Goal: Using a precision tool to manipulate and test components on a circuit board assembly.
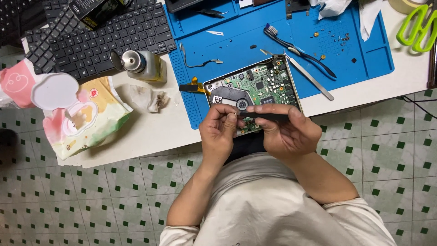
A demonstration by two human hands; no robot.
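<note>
I see both hands pinching a thin black strip over the opened drive at the table edge: left hand at its end, right hand mid-length. It looks light, stiff and fragile; I'd hold its edges.

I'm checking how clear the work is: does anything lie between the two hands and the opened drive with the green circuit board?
Nothing visible does. The left hand and right hand hold a thin black strip together directly over the near edge of the opened metal drive with the green circuit board; only that strip lies between them.
</note>
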